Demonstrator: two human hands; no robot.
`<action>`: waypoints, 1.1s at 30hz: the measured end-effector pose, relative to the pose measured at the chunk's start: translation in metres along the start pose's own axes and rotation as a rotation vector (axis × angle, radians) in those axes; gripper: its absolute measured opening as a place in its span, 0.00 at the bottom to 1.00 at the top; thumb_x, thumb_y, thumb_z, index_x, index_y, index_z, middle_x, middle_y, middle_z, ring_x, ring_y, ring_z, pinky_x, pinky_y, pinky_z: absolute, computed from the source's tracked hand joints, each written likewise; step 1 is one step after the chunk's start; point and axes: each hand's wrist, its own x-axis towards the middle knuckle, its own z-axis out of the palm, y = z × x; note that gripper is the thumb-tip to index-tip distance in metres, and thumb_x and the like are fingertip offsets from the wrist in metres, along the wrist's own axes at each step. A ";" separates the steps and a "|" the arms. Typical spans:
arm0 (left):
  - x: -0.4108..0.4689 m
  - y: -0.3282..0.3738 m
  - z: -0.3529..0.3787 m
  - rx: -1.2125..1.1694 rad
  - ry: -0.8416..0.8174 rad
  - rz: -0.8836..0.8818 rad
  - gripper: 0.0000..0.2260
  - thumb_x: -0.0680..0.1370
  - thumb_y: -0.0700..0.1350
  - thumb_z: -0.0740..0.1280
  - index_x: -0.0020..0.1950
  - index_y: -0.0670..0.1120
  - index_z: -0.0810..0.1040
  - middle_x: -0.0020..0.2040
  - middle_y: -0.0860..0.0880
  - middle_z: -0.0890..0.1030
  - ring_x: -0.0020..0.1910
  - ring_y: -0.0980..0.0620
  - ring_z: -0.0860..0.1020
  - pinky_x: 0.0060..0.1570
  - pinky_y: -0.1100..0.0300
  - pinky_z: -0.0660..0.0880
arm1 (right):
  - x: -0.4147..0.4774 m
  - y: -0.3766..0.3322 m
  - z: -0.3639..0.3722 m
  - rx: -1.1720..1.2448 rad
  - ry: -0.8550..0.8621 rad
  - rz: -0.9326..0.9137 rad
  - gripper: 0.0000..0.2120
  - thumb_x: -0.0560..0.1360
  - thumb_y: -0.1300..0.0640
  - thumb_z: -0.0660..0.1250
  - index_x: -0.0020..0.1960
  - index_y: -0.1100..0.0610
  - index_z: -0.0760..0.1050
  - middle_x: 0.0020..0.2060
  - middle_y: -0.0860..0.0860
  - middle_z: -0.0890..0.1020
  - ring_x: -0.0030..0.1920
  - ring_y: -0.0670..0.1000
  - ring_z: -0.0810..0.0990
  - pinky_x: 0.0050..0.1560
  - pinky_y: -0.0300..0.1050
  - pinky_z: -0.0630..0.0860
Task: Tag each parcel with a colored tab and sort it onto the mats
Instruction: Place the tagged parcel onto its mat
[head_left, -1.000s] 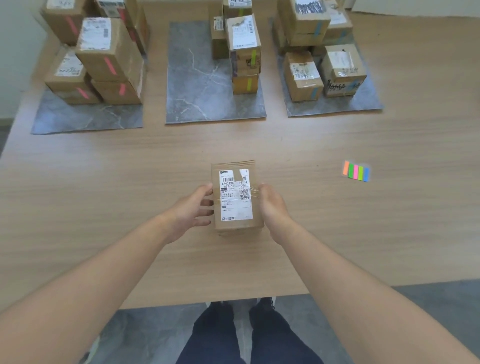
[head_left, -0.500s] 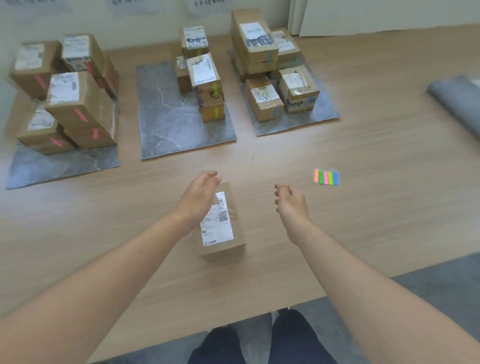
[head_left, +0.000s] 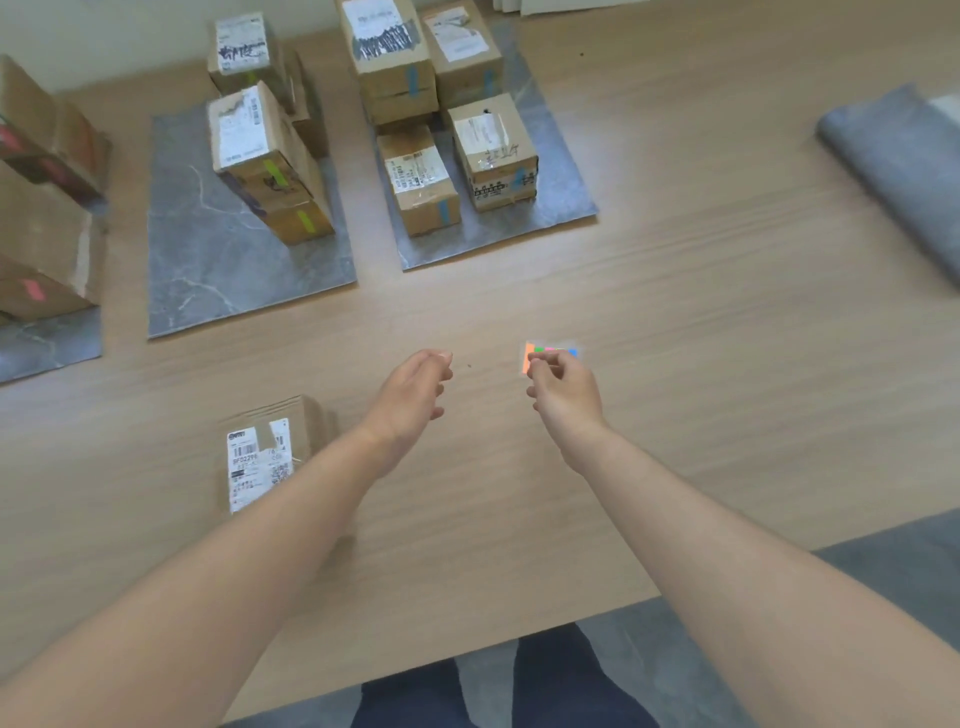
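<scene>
Tab strip (head_left: 551, 350) under curled fingers (head_left: 544, 365) of right hand (head_left: 566, 391), grip unclear; left hand (head_left: 410, 395) slack, empty. Tabs probably flimsy: pinch one end.

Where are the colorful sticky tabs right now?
The sticky tabs lie on the wooden table, right of the middle in the head view, pinched by the right hand, nearer than the mat of blue-tagged boxes.
</scene>
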 end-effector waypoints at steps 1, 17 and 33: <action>0.004 0.000 0.010 -0.002 -0.002 -0.004 0.12 0.84 0.50 0.57 0.61 0.49 0.77 0.63 0.45 0.78 0.64 0.46 0.75 0.63 0.47 0.75 | 0.007 0.001 -0.008 -0.025 -0.004 -0.025 0.05 0.79 0.53 0.64 0.48 0.45 0.77 0.46 0.46 0.82 0.52 0.55 0.84 0.57 0.56 0.80; 0.051 -0.027 0.097 1.013 -0.307 0.468 0.25 0.79 0.42 0.65 0.76 0.40 0.67 0.79 0.43 0.62 0.74 0.44 0.67 0.67 0.58 0.64 | 0.123 0.020 -0.057 -0.889 -0.250 -0.381 0.20 0.67 0.54 0.81 0.57 0.56 0.83 0.50 0.56 0.80 0.50 0.57 0.79 0.46 0.47 0.71; 0.069 -0.041 0.106 1.241 -0.278 0.536 0.30 0.77 0.51 0.63 0.78 0.49 0.62 0.77 0.40 0.61 0.69 0.39 0.67 0.66 0.49 0.70 | 0.124 0.027 -0.060 -0.955 -0.292 -0.638 0.06 0.75 0.58 0.72 0.50 0.58 0.85 0.44 0.58 0.80 0.45 0.62 0.80 0.41 0.53 0.76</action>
